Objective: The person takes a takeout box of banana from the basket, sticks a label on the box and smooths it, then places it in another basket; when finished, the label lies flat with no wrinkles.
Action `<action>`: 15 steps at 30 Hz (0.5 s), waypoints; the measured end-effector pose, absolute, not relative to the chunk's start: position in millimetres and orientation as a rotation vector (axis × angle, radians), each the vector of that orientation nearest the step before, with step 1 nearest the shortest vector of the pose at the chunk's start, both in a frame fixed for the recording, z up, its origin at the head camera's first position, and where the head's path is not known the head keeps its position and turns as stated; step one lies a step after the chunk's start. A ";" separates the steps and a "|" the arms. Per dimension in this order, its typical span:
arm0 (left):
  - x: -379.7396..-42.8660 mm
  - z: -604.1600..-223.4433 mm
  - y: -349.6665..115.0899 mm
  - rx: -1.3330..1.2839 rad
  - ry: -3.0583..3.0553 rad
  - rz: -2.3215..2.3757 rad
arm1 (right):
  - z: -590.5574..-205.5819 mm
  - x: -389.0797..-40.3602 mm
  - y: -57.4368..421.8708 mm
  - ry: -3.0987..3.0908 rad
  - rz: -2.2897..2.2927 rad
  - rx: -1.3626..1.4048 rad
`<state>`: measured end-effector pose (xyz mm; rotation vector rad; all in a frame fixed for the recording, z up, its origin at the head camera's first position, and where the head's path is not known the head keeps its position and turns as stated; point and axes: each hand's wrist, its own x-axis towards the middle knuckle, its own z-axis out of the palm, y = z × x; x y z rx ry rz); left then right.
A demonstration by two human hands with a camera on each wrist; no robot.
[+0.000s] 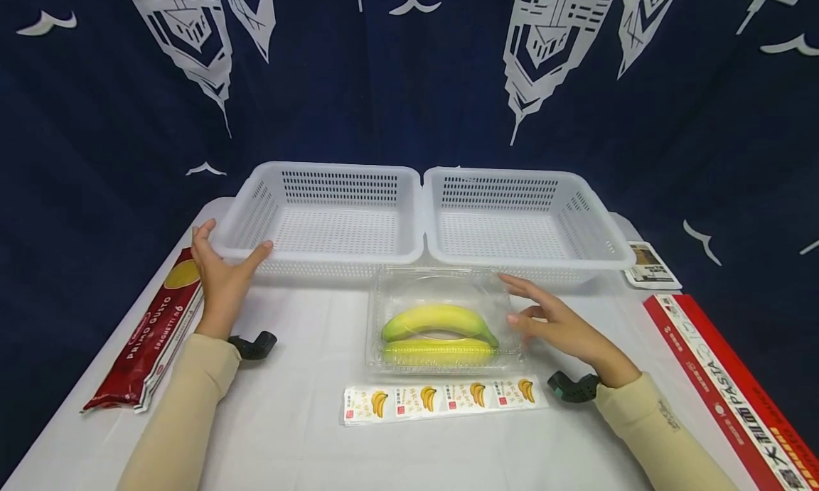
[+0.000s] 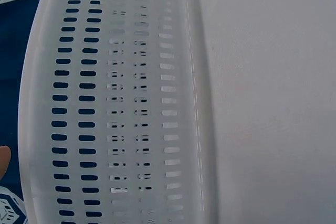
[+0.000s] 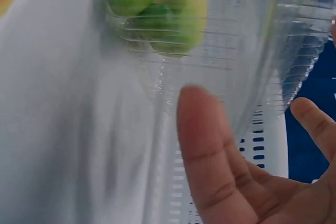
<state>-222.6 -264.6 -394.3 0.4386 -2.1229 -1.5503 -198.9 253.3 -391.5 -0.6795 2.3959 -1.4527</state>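
Observation:
A clear plastic clamshell box [image 1: 441, 285] sits in front of the two baskets, its lid lying over the contents. Inside, a yellow banana [image 1: 441, 320] with a greenish end lies behind an ear of corn [image 1: 441, 352]. My right hand [image 1: 563, 324] is at the box's right side, thumb and fingers spread beside its edge; the right wrist view shows the thumb [image 3: 205, 140] close to the ribbed wall. At the near left corner of the left white basket [image 1: 320, 256], my left hand [image 1: 220, 281] reaches with thumb and fingers spread apart at the rim.
A second white basket [image 1: 531, 262] adjoins on the right. A strip of banana-printed labels [image 1: 441, 400] lies nearest me. Red spaghetti packaging [image 1: 153, 327] lies at left, a long red pasta box [image 1: 729, 384] at right, and a small printed packet [image 1: 651, 267] beside the right basket.

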 end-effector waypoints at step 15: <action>-192.3 -378.1 -256.5 0.080 -2.386 -1.230 | -381.5 -190.3 256.0 2.592 -1.466 -0.824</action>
